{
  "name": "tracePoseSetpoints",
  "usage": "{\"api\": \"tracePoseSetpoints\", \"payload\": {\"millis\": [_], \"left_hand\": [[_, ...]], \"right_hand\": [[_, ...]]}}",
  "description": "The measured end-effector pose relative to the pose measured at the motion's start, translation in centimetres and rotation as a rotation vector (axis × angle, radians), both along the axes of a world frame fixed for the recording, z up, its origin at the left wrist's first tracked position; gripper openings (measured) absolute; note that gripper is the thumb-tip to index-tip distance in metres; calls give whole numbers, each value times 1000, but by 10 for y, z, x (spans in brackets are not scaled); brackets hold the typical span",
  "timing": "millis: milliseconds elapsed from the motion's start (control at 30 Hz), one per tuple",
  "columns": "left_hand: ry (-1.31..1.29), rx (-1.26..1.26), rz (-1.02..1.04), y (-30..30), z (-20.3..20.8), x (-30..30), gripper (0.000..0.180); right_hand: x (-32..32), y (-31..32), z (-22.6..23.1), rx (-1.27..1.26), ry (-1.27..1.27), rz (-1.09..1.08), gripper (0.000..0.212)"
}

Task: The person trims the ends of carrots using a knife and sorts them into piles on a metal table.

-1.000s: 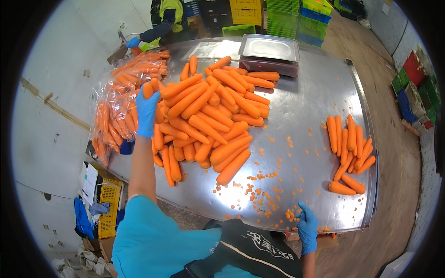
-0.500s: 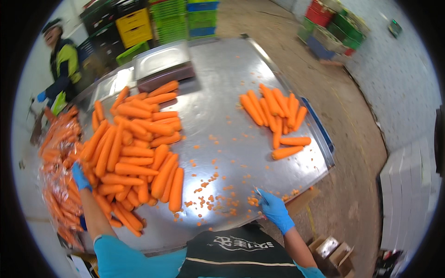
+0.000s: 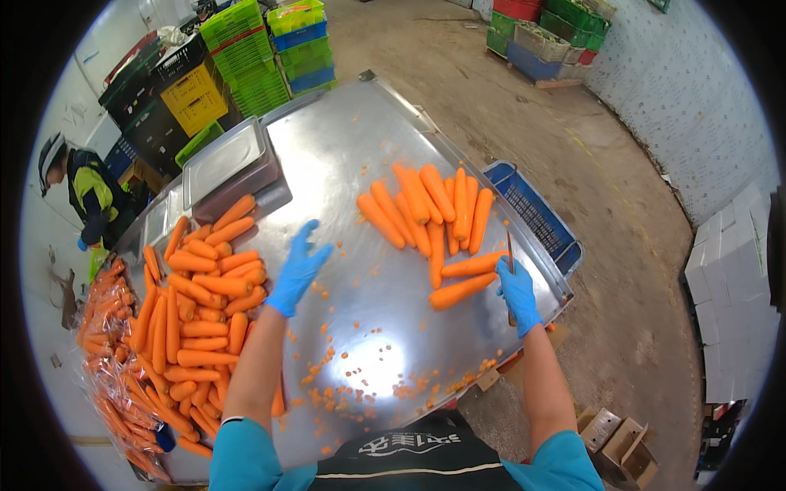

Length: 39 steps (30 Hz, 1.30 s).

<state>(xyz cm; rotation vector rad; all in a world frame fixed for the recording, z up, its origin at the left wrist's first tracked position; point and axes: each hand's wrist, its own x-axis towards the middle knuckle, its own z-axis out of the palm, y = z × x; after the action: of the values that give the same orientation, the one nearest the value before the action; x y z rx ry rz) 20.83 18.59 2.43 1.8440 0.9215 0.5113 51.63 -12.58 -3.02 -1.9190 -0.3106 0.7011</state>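
My right hand (image 3: 518, 296), in a blue glove, is closed round a thin knife (image 3: 510, 252) whose blade points away from me. It is beside the two nearest carrots of the smaller carrot pile (image 3: 442, 214) on the right of the metal table (image 3: 327, 155). Over the middle of the table my left hand (image 3: 300, 272), also gloved in blue, has its fingers spread and holds nothing. To its left lies a large heap of carrots (image 3: 201, 319). Cut carrot bits (image 3: 348, 393) are scattered along the table's near part.
Clear plastic bags of carrots (image 3: 110, 327) line the left edge. A lidded metal pan (image 3: 229, 159) stands at the far left, a blue crate (image 3: 536, 217) beyond the right edge. Stacked crates (image 3: 237, 49) rise behind. Another person (image 3: 94, 192) is at the far left.
My left hand has left the big heap and moved right over the table. My right hand with the knife has gone farther out, up to the small pile. The view has shifted.
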Motion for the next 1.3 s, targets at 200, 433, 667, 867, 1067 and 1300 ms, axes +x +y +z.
{"api": "tracePoseSetpoints", "payload": {"millis": [200, 433, 667, 867, 1067, 1300], "left_hand": [[15, 41, 115, 26, -82, 151, 91], [490, -6, 96, 25, -60, 240, 109], [347, -20, -88, 20, -91, 221, 81], [228, -29, 40, -43, -92, 166, 75], [283, 134, 126, -132, -98, 94, 84], [-52, -209, 148, -167, -59, 13, 94]], "right_hand": [[86, 91, 0, -2, -59, 83, 80], [145, 168, -26, -120, -231, 184, 96], [128, 202, 10, -433, -387, 540, 106], [83, 209, -13, -264, -447, 679, 100], [18, 187, 13, -256, -443, 911, 99], [6, 146, 7, 48, -273, 908, 66]]}}
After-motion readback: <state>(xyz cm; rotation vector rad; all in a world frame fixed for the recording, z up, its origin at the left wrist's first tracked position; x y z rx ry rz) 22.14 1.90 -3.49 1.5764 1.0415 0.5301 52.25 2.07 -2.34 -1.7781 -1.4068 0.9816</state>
